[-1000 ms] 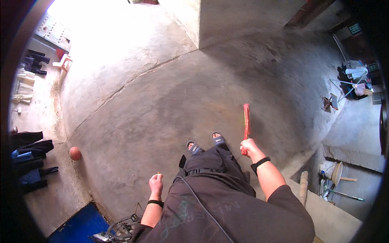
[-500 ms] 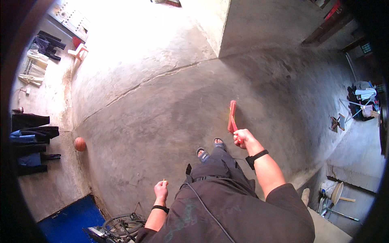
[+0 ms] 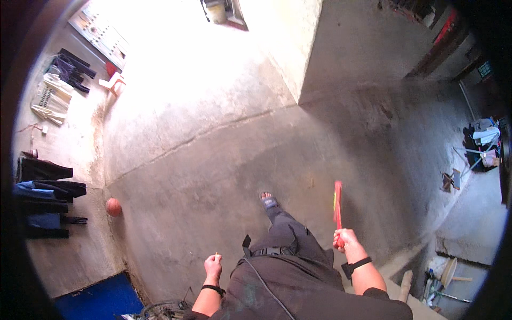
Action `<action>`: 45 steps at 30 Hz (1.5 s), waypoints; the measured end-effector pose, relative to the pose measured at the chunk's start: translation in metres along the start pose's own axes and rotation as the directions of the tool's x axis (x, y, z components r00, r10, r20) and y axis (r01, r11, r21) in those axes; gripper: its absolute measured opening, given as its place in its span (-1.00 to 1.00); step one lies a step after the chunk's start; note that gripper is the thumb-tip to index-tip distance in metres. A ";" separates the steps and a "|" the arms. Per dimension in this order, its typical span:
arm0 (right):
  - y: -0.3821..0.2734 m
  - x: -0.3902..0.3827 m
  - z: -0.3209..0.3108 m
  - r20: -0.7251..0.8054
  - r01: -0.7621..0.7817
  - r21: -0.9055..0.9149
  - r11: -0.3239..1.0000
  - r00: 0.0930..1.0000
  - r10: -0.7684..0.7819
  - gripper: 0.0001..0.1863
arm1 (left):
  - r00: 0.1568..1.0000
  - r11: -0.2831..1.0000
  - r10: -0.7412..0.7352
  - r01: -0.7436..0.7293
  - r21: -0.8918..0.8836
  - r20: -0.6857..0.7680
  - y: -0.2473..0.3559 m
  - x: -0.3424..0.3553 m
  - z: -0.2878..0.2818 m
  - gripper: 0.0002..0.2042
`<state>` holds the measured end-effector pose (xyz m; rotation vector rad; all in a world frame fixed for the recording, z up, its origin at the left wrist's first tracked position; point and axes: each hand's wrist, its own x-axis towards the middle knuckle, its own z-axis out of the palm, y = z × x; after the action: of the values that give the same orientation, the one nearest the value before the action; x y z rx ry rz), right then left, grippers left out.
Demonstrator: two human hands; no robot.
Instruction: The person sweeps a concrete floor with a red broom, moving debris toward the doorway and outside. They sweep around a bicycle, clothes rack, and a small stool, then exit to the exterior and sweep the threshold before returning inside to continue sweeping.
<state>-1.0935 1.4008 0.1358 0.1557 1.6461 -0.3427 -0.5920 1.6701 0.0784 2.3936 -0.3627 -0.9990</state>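
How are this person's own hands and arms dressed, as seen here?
The left hand and right hand are ungloved. The left wristband is dark and slim; the right wristband is dark and looks broader. Short dark sleeves leave the forearms bare, and a dark cord crosses the shirt.

Floor [image 3: 224, 170] is bare concrete, dull and worn, with a rough, cracked seam [image 3: 213, 129] running across the middle. The red tool [image 3: 338, 208] right of centre looks smooth, maybe plastic or painted, but it's too blurry to say. Pale little stick [image 3: 217, 254] at bottom centre-left is way too tiny to call. Shirt [image 3: 325, 293] along the bottom edge is matt black cloth; buckle [image 3: 273, 251] above it looks like hard plastic, cord [image 3: 265, 286] looks woven. Stool [image 3: 112, 84] upper left: smooth plastic. Clothes [image 3: 44, 170] at left: plain soft cloth.
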 end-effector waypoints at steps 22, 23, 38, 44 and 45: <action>-0.152 0.047 0.246 0.344 -0.173 0.298 0.939 0.937 0.063 -0.89 | 0.999 0.999 -0.044 0.044 0.020 0.008 0.137 0.135 -0.042 -0.74; -0.159 0.044 0.255 0.342 -0.139 0.273 0.952 0.939 0.039 -0.90 | 0.999 0.999 -0.030 0.029 0.021 0.029 0.143 0.150 -0.044 -0.74; -0.302 0.033 0.471 0.440 -0.020 0.357 0.934 0.885 -0.149 -0.80 | 0.971 0.981 0.116 -0.146 0.131 0.210 0.292 0.393 -0.113 -0.74; -0.282 0.002 0.458 0.414 -0.027 0.392 0.920 0.898 -0.150 -0.81 | 0.956 0.977 0.119 -0.161 0.140 0.269 0.338 0.452 -0.128 -0.74; -0.274 -0.007 0.451 0.393 -0.040 0.446 0.894 0.906 -0.156 -0.82 | 0.951 0.972 0.135 -0.182 0.151 0.277 0.345 0.461 -0.128 -0.74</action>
<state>-0.7482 1.0022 0.1463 0.3518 1.1226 -0.7499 -0.1961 1.2323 0.0777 2.3385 -0.7581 -1.2598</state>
